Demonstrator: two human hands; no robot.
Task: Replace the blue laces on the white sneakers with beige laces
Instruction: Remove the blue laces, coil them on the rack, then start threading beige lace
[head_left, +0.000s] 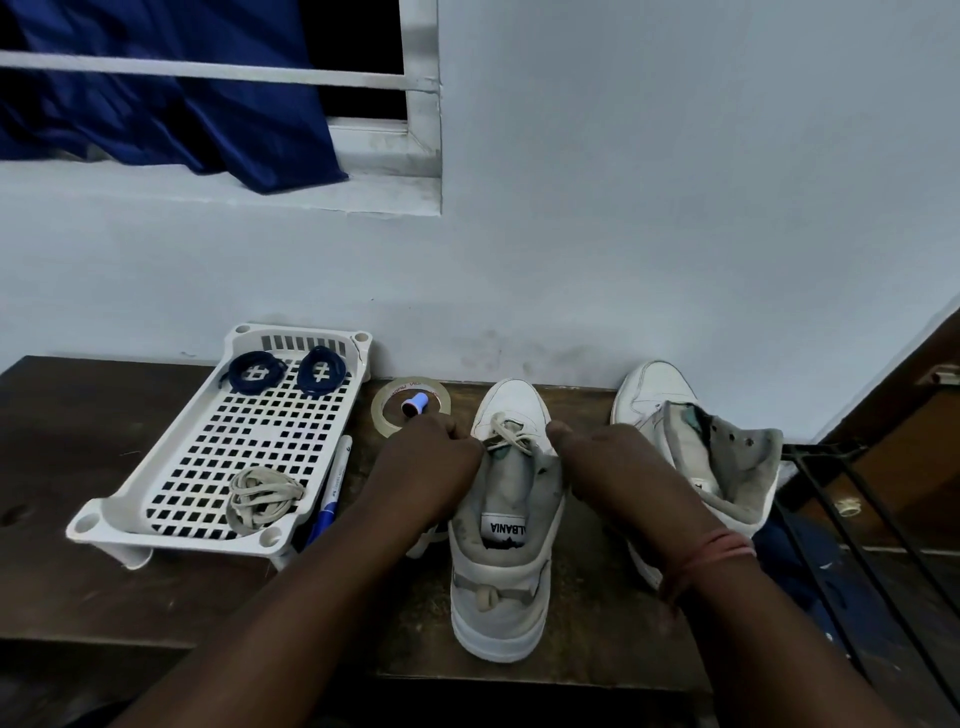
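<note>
A white sneaker (506, 525) stands in the middle of the dark table, toe toward the wall. A beige lace (511, 434) crosses its lowest eyelets. My left hand (434, 457) is closed on the lace's left side. My right hand (608, 467) grips the shoe's right edge; whether it also holds lace is hidden. A second white sneaker (691, 447) stands unlaced to the right. In the white tray (171, 473) lie two coiled blue laces (254, 371) (322, 370) at the far end and a bundled beige lace (262, 496) at the near end.
A roll of clear tape (387, 410) with a small blue-capped item (415, 402) inside it lies by the wall. A blue pen (330, 493) rests beside the tray. A black metal rack (852, 525) stands at the right. The wall runs close behind the table (78, 426).
</note>
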